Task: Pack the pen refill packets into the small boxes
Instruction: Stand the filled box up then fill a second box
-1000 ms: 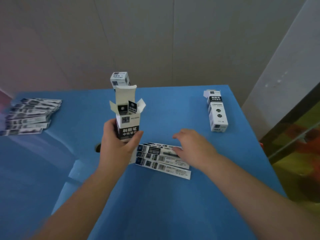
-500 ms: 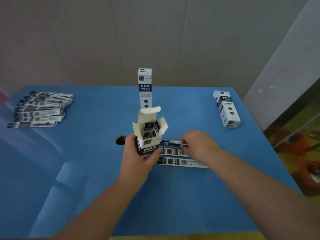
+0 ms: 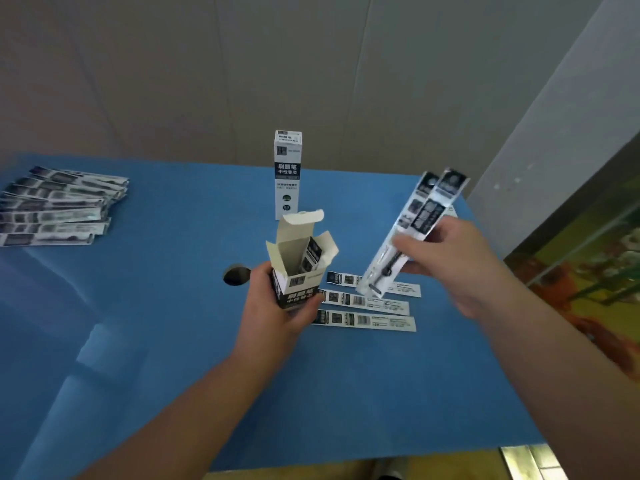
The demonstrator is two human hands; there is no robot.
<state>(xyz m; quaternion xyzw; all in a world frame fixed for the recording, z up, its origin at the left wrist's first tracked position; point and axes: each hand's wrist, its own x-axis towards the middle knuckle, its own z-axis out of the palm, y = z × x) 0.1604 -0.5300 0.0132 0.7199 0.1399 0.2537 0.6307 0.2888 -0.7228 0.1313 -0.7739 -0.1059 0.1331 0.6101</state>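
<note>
Refill packets, thin glossy strips, pinched in right hand above table. Left hand grips open cardboard box w/ flaps up. Print too blurry tbh.

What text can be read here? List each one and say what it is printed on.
"刷题笔" over "中性替芯": front of the closed upright box.
"刷题笔", partly covered: open box gripped by the left hand.
Too blurred to read: the packets in the right hand, the three flat packets, the left pile.
</note>
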